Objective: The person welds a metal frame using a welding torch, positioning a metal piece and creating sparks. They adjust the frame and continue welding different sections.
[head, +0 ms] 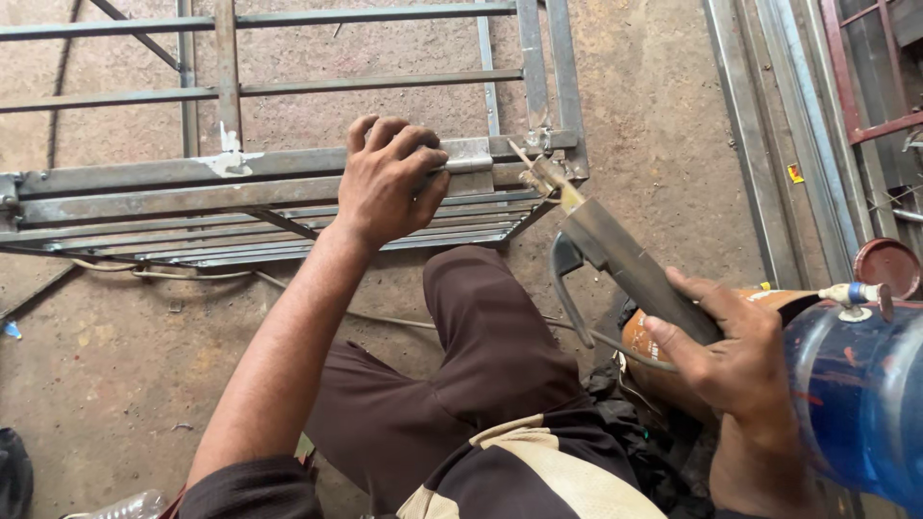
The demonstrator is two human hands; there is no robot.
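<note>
One wide stretch of dusty concrete floor point(654, 115) filled the frame from edge to edge. Across the upper left and centre lay a welded steel frame point(173, 187) of grey square tubes, several bars stacked flat along its near edge and thinner rails running back toward the top of the picture. At the upper right, long steel channels point(779, 125) ran down the frame beside a red-painted bar. A blue water jug point(860, 394) bulged in at the lower right, with a round rust-brown lid point(889, 264) just above it and an orange cylinder partly hidden behind the person's right hand. The person's bent knee in dark brown trousers point(481, 346) rose from the bottom centre toward the frame's near edge. The left hand point(389, 178), at centre, pressed palm-down on the top bar of the steel frame, fingers curled over its far edge. The right hand point(735, 360), at the lower right, was wrapped closed around the handle of an electrode holder point(625, 259), thumb lying along its upper side. That holder slanted up toward centre, its clamp gripping a short welding rod point(524, 156) whose tip sat just beside the frame's right-hand corner joint; whether it touched the metal could not be told
</note>
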